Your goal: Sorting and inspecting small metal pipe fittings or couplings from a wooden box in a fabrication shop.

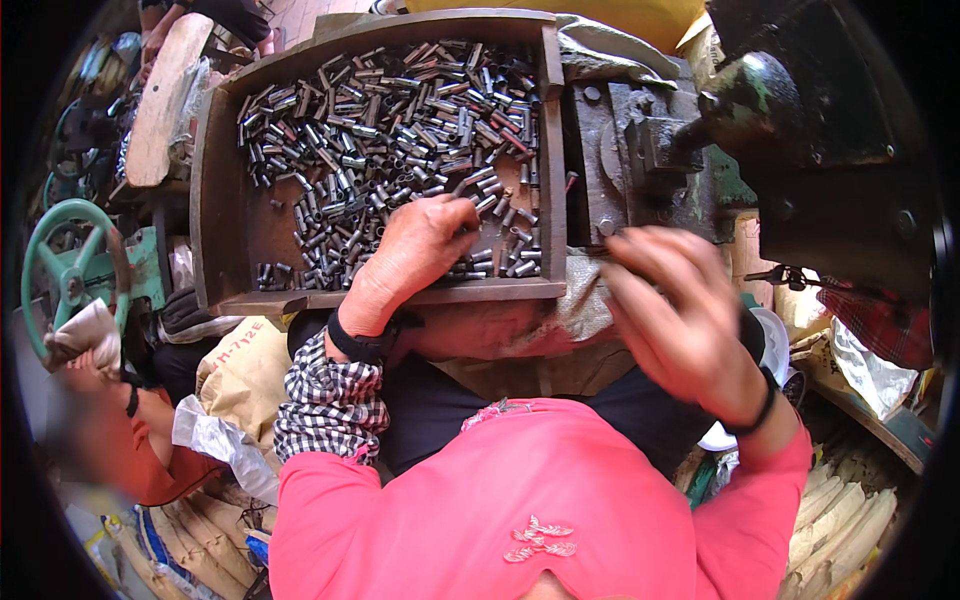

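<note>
A single view is supplied, from a fisheye camera worn on the person's head. It looks steeply down over the person's pink-clad chest and lap, so both forearms enter from the lower edge. The lens sits close: the left hand (pixel 415 250) fills the centre and the right hand (pixel 680 320), raised nearer the lens, appears larger and blurred. Beyond the left hand the view faces a wooden tray (pixel 215 180) of small metal tubes (pixel 390 120); beyond the right hand, a dark machine (pixel 760 110). Straight edges bend toward the dark circular rim. No second view overlaps it.
</note>
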Available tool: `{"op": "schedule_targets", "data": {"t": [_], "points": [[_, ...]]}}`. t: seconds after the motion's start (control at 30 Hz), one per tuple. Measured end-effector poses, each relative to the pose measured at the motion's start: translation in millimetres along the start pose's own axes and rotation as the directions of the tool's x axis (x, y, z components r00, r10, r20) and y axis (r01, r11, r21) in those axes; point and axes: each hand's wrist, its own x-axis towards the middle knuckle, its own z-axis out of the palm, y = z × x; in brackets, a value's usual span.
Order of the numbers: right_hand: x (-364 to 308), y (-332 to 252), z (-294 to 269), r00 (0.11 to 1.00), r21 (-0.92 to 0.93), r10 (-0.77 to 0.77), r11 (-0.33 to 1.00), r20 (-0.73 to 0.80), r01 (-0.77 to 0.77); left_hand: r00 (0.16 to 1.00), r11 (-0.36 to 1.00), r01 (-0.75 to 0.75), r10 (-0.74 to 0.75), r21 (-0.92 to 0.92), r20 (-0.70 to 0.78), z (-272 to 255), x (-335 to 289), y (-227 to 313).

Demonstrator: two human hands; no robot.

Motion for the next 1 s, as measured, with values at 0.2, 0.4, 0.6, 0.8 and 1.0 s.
{"op": "schedule_targets", "data": {"t": [0.2, 0.4, 0.6, 0.8, 1.0], "points": [[41.7, 46.9, 126.8, 0.967, -0.099, -0.081, 0.989, 0.243, 0.107, 0.985, 0.991, -0.120, 0.111, 0.058, 0.135, 12.2, 0.7, 1.7], [63.2, 49.7, 162.7, 0.895, -0.051, -0.091, 0.991, 0.436, 0.126, 0.985, 0.965, -0.171, 0.161, 0.200, 0.069, 28.1, 3.7, 0.5], [64.0, 52.1, 151.2, 0.930, -0.053, 0.008, 0.998, 0.369, 0.012, 0.993, 0.954, -0.109, 0.092, 0.279, 0.071, 31.1, 4.9, 3.3], [38.7, 51.9, 117.9, 0.949, 0.228, 0.250, 0.929, 0.192, -0.291, 0.995, 0.967, -0.098, 0.087, 0.237, 0.058, 30.8, 8.0, 6.3], [26.8, 39.9, 107.8, 0.827, 0.528, 0.468, 0.638, 0.312, -0.560, 0.970, 0.988, -0.151, 0.154, 0.029, -0.190, 24.0, 8.7, 5.4]]}}
